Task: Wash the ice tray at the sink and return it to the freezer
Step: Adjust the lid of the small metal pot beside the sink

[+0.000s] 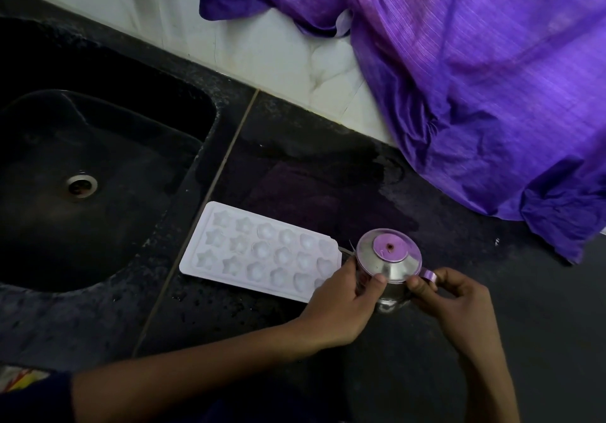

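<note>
Both hands grip a small steel vessel beside the waiting ice tray.

The left hand (341, 294) wraps the side of the lidded steel vessel (388, 258), thumb pressed on its sloped shoulder; the right hand (449, 294) pinches its purple handle, both forearms reaching in from the lower edge of the frame. The white ice tray (259, 252) lies flat on the dark bench (328, 176), cups up, touching the left hand's fingers, just right of the sink (98, 160), low in the centre. A purple cloth (475, 78) fills the upper right. Likely the vessel is being opened or moved aside; steady it with the left hand, keep it level, and avoid nudging the tray.
</note>
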Motion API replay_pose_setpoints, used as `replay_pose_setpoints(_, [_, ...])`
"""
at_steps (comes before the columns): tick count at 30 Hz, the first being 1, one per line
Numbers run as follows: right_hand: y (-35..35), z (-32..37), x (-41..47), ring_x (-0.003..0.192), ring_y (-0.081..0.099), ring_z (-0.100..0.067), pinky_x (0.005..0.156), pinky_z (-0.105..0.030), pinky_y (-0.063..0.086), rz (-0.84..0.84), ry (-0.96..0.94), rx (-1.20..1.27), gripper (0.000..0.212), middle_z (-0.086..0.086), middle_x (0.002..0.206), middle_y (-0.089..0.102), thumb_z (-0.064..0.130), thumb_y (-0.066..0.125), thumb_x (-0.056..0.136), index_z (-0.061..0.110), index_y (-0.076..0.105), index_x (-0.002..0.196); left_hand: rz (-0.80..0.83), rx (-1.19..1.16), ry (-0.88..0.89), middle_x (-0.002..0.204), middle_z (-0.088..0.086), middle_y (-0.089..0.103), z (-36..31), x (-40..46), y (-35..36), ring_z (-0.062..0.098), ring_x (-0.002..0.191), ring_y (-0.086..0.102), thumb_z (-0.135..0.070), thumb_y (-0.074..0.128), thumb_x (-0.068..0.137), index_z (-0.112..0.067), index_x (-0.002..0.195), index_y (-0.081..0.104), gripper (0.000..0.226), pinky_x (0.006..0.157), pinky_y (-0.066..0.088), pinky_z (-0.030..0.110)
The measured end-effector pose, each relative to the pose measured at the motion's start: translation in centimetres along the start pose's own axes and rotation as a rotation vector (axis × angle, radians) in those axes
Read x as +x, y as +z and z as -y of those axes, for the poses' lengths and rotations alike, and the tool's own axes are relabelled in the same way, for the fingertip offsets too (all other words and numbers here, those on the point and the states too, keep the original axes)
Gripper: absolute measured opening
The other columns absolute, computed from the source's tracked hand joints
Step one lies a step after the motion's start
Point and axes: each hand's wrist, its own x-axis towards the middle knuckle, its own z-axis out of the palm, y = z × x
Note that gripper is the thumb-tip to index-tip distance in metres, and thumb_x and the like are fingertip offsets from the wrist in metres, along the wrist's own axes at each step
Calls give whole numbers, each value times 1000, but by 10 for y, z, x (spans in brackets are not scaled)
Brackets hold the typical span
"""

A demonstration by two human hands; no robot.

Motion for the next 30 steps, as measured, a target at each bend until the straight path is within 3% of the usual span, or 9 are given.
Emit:
replay_pose_setpoints(3, [-3, 2, -1, 65, 66, -6, 65, -27, 50, 28, -14, -46, 24, -1, 69, 71, 26, 75, 64, 5, 65, 71, 42, 26, -41, 122, -6, 58, -1, -5, 1, 3, 98, 50, -47, 34, 98, -25, 130, 42, 40, 74, 36, 12])
replay_pose_setpoints(5, [-3, 2, -2, 63, 65, -5, 64, -26, 47, 47, -24, -85, 23, 0, 68, 71, 28, 76, 63, 7, 66, 70, 78, 29, -101, 121, -4, 58, 1, -6, 2, 8, 100, 52, -48, 33, 98, -23, 129, 44, 41, 81, 40, 21])
replay_pose_setpoints(8, [-3, 1, -2, 53, 60, 2, 56, -15, 43, 54, -49, -132, 24, 3, 62, 69, 26, 79, 63, 6, 66, 67, 89, 7, -201, 117, -1, 59, 5, -4, 4, 14, 106, 54, -51, 35, 95, -22, 123, 49, 42, 94, 42, 32])
replay_pose_setpoints(10, [-2, -1, -2, 50, 58, 4, 50, -7, 40, 49, -62, -161, 20, 5, 60, 69, 21, 81, 65, 8, 66, 66, 95, -25, -236, 114, -3, 58, 7, -4, 5, 14, 106, 53, -50, 36, 95, -23, 121, 50, 40, 95, 41, 33])
replay_pose_setpoints(13, [-1, -3, -3, 48, 57, 4, 49, -5, 40, 41, -74, -172, 19, 7, 58, 68, 20, 81, 66, 8, 66, 64, 97, -56, -242, 109, -6, 55, 7, -4, 5, 12, 103, 51, -47, 37, 95, -27, 111, 50, 29, 95, 41, 33])
replay_pose_setpoints(22, [-2, 0, -6, 52, 58, 5, 58, -21, 38, 30, -50, -196, 19, 8, 59, 68, 23, 80, 67, 11, 65, 64, 117, -103, -253, 116, -6, 57, 6, -4, 3, 11, 106, 53, -45, 38, 94, -29, 112, 48, 26, 86, 40, 27])
replay_pose_setpoints(30, [-4, 3, -8, 54, 59, 7, 59, -21, 39, 23, -41, -223, 18, 10, 63, 70, 25, 80, 67, 13, 67, 65, 137, -120, -247, 122, -7, 58, 8, -1, 5, 11, 111, 53, -48, 39, 91, -27, 124, 52, 41, 99, 41, 33])
